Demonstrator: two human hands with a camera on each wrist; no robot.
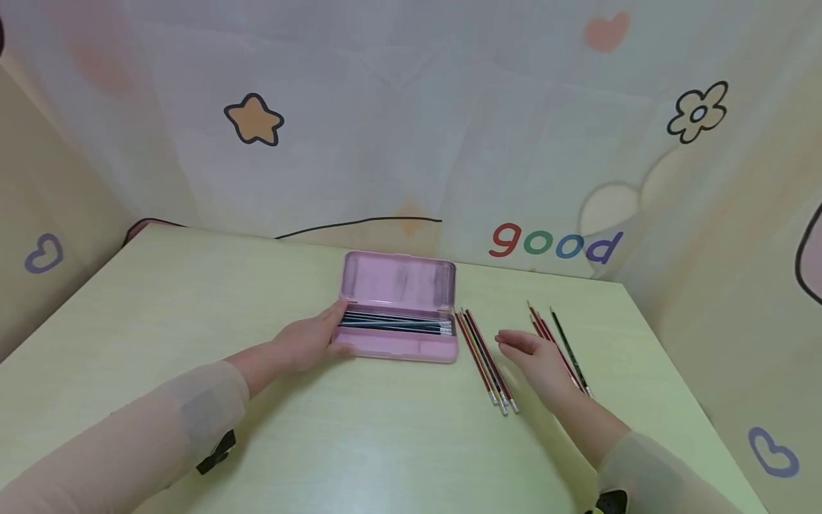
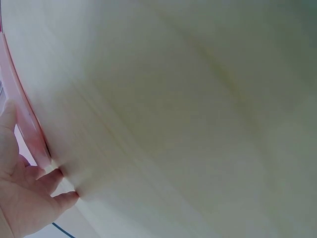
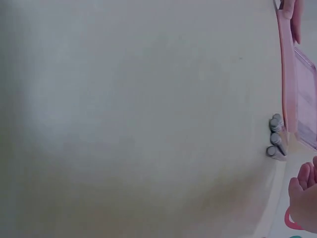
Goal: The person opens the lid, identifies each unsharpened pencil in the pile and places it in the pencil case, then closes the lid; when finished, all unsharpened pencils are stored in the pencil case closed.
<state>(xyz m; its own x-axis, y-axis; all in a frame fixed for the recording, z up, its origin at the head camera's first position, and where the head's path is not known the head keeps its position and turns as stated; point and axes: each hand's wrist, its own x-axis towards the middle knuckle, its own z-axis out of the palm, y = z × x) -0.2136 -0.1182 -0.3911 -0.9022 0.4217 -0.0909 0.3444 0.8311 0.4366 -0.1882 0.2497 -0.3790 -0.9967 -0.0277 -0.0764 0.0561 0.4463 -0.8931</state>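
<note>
A pink pencil case (image 1: 398, 350) lies with its lid up on the table, several dark pencils (image 1: 394, 323) inside it. My left hand (image 1: 308, 343) grips the case's left end; in the left wrist view that hand (image 2: 29, 193) is around the pink edge (image 2: 25, 114). Just right of the case lies a bundle of red, yellowish and dark pencils (image 1: 488, 364), its silvery ends (image 3: 275, 139) showing in the right wrist view. Between this bundle and more pencils (image 1: 565, 343) farther right, my right hand (image 1: 536, 364) hovers with extended fingers, holding nothing.
A pale wooden-look table (image 1: 257, 285) carries everything. Behind it hangs a printed cloth (image 1: 411, 143) with a star, a flower and the word "good". Similar cloth closes off the left and right sides.
</note>
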